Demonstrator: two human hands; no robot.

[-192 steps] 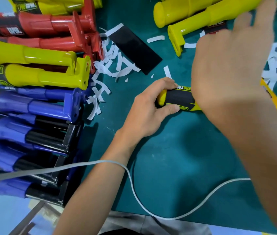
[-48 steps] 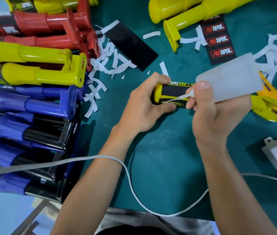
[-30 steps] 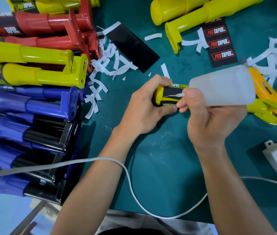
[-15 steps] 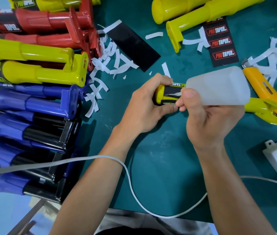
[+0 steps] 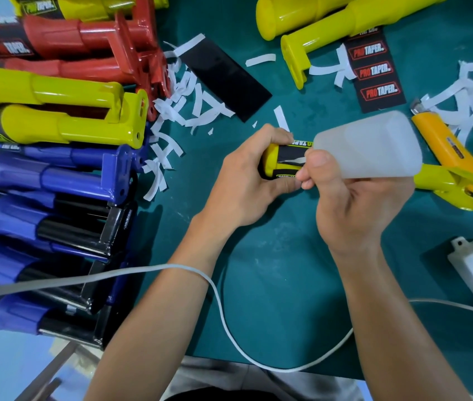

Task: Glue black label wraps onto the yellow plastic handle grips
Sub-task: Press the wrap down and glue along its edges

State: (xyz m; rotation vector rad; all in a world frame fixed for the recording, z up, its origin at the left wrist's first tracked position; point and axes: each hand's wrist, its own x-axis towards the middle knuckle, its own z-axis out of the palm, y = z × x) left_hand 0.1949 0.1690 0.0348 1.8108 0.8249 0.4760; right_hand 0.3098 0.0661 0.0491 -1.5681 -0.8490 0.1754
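**Glue going onto the wrap's seam**

The left hand (image 5: 247, 180) is gripping the butt end of the yellow handle grip (image 5: 269, 154), steadying it on the counter (image 5: 273, 285) between the two hands, likely so the black label wrap (image 5: 290, 154) cannot turn. The right hand (image 5: 354, 206) is clenching a translucent glue bottle (image 5: 374, 151), tipping it nearly flat so its nozzle is reaching the wrap just beside the left fingertips. Spare labels (image 5: 374, 70) are lying beyond the right hand.

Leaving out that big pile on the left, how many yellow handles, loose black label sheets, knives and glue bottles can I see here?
yellow handles: 3
black label sheets: 2
utility knife: 1
glue bottle: 1
Total: 7
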